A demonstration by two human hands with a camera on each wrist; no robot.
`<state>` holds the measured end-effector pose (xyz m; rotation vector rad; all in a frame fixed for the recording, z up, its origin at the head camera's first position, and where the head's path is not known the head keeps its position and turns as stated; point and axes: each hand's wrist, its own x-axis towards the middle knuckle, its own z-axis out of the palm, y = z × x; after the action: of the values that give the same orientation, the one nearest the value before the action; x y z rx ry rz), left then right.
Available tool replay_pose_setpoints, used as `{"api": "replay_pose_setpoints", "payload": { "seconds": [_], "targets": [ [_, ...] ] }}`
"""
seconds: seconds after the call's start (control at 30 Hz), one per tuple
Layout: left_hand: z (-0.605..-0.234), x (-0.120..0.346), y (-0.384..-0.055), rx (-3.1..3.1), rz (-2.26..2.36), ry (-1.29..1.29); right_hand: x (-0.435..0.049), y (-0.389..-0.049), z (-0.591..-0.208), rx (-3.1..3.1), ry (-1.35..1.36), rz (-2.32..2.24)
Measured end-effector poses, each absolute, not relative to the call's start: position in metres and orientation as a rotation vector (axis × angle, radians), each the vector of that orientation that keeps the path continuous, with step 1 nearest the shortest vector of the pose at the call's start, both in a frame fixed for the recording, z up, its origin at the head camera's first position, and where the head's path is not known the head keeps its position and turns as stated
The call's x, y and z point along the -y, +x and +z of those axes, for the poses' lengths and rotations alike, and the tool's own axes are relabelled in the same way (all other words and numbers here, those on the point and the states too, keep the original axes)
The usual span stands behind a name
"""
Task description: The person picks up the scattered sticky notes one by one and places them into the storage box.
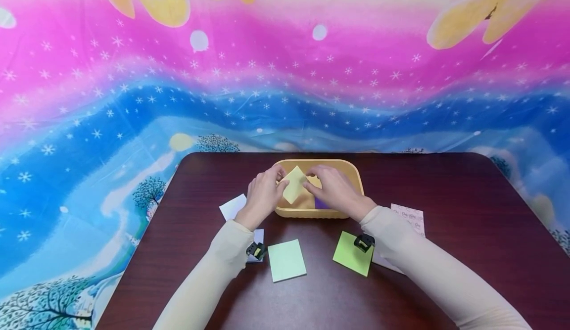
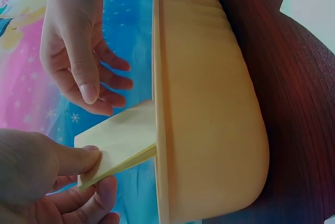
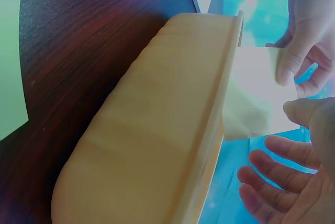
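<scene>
In the head view, a pale yellow sticky-note pad [image 1: 294,185] is tilted, corner up, above a yellow plastic basket [image 1: 311,214]. My left hand [image 1: 263,192] pinches one corner of the pad between thumb and fingers, as the left wrist view shows at its lower left. My right hand [image 1: 336,187] is on the pad's other side; in the right wrist view its thumb [image 3: 301,110] comes close to the pad's edge and its fingers are spread loosely, holding nothing. Part of a purple piece [image 1: 319,204] shows inside the basket; the basket wall hides the pad's lower end in both wrist views.
On the dark wooden table [image 1: 205,171] lie a mint-green pad [image 1: 287,260], a lime-green pad [image 1: 352,253], a white pad [image 1: 232,206], a lavender pad [image 1: 259,236] partly under the left wrist, and a pink patterned pad [image 1: 408,216] beside the right sleeve. A printed cloth [image 1: 285,72] hangs behind.
</scene>
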<state>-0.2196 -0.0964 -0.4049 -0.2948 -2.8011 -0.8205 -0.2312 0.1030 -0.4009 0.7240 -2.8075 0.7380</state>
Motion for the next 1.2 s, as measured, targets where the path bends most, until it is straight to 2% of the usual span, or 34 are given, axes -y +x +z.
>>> {"api": "replay_pose_setpoints", "payload": {
  "seconds": [1.2],
  "targets": [
    [-0.422, 0.075, -0.226, 2.916, -0.829, -0.319, -0.118, -0.231, -0.407, 2.831, 0.676, 0.715]
  ]
}}
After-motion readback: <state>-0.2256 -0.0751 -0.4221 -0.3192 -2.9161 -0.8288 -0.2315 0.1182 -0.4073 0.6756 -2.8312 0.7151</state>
